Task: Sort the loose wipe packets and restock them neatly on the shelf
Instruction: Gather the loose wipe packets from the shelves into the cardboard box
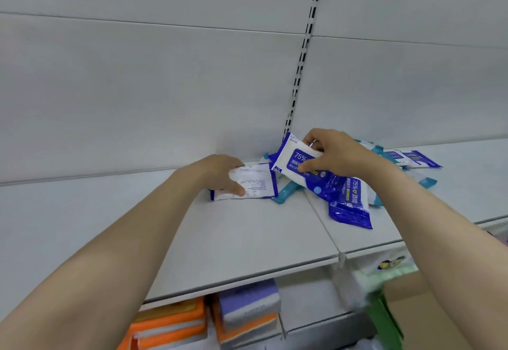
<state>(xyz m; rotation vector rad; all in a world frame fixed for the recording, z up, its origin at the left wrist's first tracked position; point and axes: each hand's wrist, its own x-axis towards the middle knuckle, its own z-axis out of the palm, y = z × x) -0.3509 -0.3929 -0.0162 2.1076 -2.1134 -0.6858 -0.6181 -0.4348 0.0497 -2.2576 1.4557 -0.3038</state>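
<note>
Two packets are held above the shelf [247, 239]: a back-up packet [247, 182] lying crosswise in the left hand [220, 173], an alcohol-wipe packet [294, 158] tilted, long axis down-right, pinched by the right hand [332, 154].

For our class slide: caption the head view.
Both hands, left and right, grip wipe packets above a loose pile.

Two hands up [220, 171] [334, 154]; roughly six blue-and-white wipe packets [341, 193], heap overlapping; two teal packets [287, 191].
</note>
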